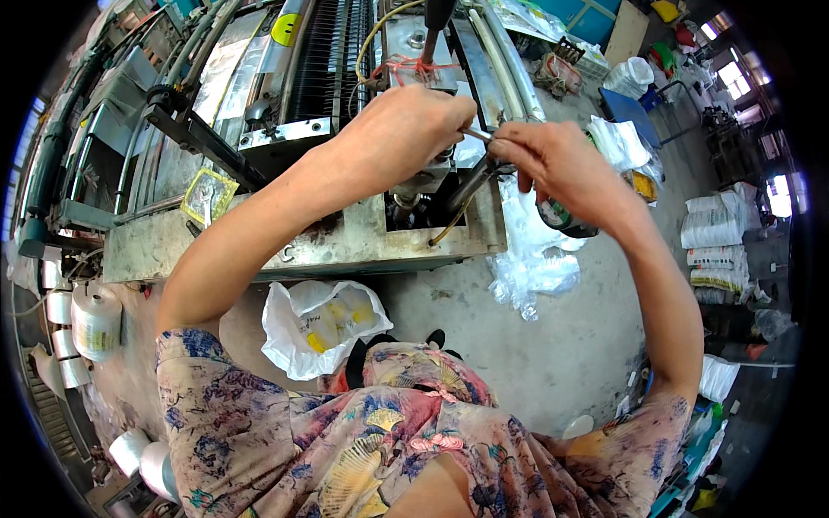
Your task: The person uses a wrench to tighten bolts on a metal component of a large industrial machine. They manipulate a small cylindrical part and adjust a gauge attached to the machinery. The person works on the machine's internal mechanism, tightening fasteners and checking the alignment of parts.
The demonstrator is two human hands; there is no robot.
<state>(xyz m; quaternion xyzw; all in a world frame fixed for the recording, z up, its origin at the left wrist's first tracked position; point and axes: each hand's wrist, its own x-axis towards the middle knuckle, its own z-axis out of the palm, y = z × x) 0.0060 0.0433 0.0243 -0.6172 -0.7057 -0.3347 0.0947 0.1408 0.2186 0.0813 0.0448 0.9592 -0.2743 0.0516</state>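
Both of my hands are raised over the end of a metal machine point(311, 242). My left hand point(413, 128) is closed, its knuckles up, around one end of a thin rod-like piece point(477, 134). The other end sits between the thumb and bent fingers of my right hand point(566, 164). What kind of piece it is, I cannot make out. Just beyond my left hand, red string point(414, 66) is tied around a dark upright rod point(436, 26). Below the hands a dark cylindrical bar point(471, 188) slants out of an opening in the machine's frame.
A yellow tray point(210, 197) with a wrench lies on the frame at left. Clear plastic film point(535, 268) hangs at right beside a dark round object point(566, 220). On the floor stand an open white bag point(285, 345) and a thread cone point(96, 319). Stacked white bundles point(712, 233) are farther right.
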